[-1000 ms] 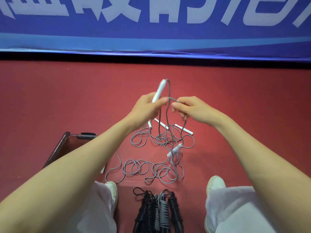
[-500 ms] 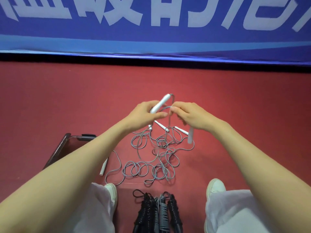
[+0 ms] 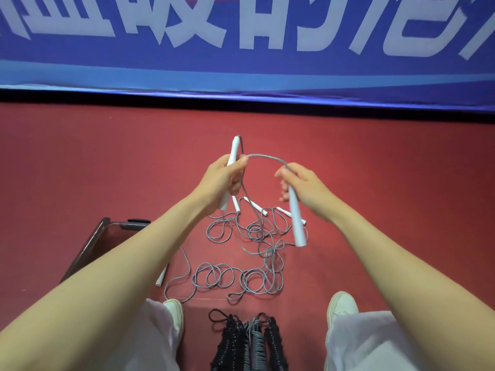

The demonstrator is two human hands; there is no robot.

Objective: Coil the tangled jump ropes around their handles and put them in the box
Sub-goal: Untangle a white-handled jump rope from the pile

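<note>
Red floor underfoot, blue banner beyond. Left hand gripped one white handle upright. Right hand gripped a second handle pointing down, and the grey cord arched between them. Below both hands the tangle lay on the floor, with loose handles among it. The box sat under my left forearm.

Risk, as I judged it: cord trailed from my left hand into the tangle, so winding could cinch knots or drag a neighbouring rope up.
</note>
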